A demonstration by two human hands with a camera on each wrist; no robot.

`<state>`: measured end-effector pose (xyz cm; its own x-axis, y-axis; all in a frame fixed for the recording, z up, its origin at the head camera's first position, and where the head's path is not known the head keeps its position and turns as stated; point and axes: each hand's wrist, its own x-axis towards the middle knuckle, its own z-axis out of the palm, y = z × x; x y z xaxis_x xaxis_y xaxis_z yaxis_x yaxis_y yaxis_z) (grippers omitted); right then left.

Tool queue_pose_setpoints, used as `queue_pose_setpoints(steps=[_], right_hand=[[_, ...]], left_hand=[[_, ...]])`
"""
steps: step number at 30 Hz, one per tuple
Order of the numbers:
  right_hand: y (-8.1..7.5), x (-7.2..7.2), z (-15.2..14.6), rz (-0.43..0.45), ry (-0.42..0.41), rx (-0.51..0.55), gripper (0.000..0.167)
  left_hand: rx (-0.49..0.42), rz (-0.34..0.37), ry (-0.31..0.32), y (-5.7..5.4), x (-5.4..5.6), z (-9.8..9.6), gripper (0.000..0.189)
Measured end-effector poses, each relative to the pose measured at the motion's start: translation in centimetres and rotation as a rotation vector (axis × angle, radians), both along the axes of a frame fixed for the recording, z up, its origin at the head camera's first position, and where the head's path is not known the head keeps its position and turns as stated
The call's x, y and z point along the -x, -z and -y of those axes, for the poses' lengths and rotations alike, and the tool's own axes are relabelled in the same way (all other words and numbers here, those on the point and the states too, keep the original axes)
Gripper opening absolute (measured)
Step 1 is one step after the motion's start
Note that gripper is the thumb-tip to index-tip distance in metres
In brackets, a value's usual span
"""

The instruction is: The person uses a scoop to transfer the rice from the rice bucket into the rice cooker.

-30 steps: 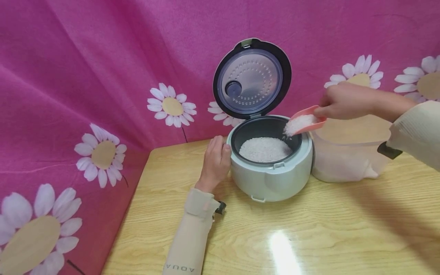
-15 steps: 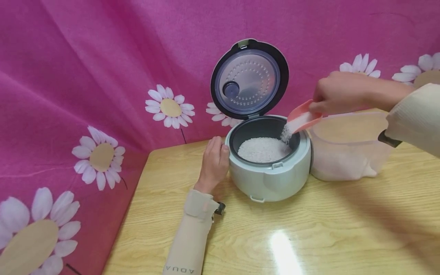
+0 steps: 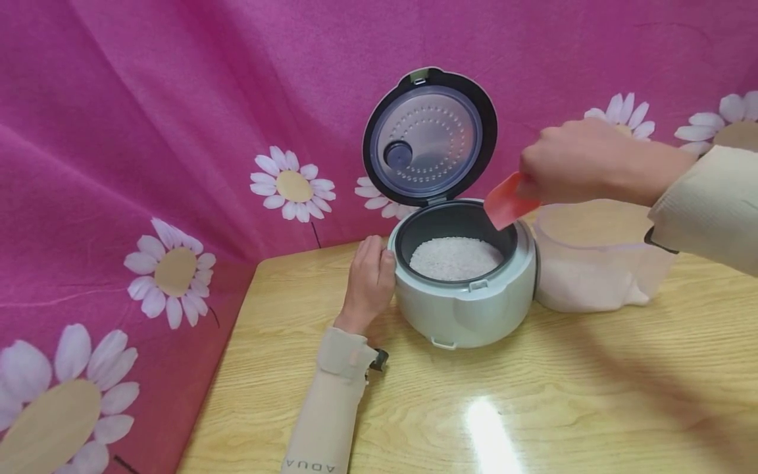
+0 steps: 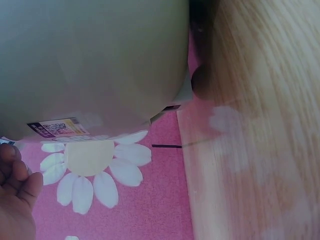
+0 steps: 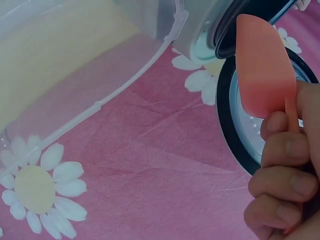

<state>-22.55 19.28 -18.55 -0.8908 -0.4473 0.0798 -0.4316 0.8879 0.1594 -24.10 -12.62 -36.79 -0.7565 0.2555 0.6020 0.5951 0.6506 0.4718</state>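
A pale mint rice cooker (image 3: 464, 319) stands on the table with its lid (image 3: 444, 145) raised. White rice (image 3: 454, 258) lies heaped in its dark inner pot (image 3: 423, 227). My right hand (image 3: 583, 161) grips the handle of a coral scoop (image 3: 508, 203), tipped over the pot's right rim. Its underside faces up in the head view; in the right wrist view the fingers curl round its handle. My left hand (image 3: 368, 280) holds the cooker's left rim with bent fingers, and the left wrist view shows their tips (image 4: 20, 170) by the cooker's edge.
A translucent plastic container (image 3: 592, 283) stands beside the cooker on the right, partly behind my right forearm. Behind everything hangs a magenta cloth (image 3: 308, 85) with daisies, also along the left edge of the wooden table (image 3: 568, 408).
The scoop has turned over above the pot, and the rice in it has poured out. My right hand has shifted left and rolled. My left hand stays at the rim.
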Motion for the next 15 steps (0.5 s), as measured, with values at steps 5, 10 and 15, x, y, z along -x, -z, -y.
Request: queue_pose_setpoints(steps=[5, 10, 15], right_hand=[[0.0, 0.0, -0.8, -0.028, 0.005, -0.013, 0.017], [-0.2, 0.1, -2.8, -0.004, 0.05, 0.002, 0.019], [-0.1, -0.1, -5.3, 0.039, 0.121, 0.0, 0.026]], left_hand=[[-0.002, 0.0, 0.003, -0.1, -0.1, -0.1, 0.033], [0.002, 0.013, 0.002, -0.2, -0.1, -0.2, 0.033], [0.006, 0.025, 0.002, -0.1, 0.0, -0.2, 0.033]])
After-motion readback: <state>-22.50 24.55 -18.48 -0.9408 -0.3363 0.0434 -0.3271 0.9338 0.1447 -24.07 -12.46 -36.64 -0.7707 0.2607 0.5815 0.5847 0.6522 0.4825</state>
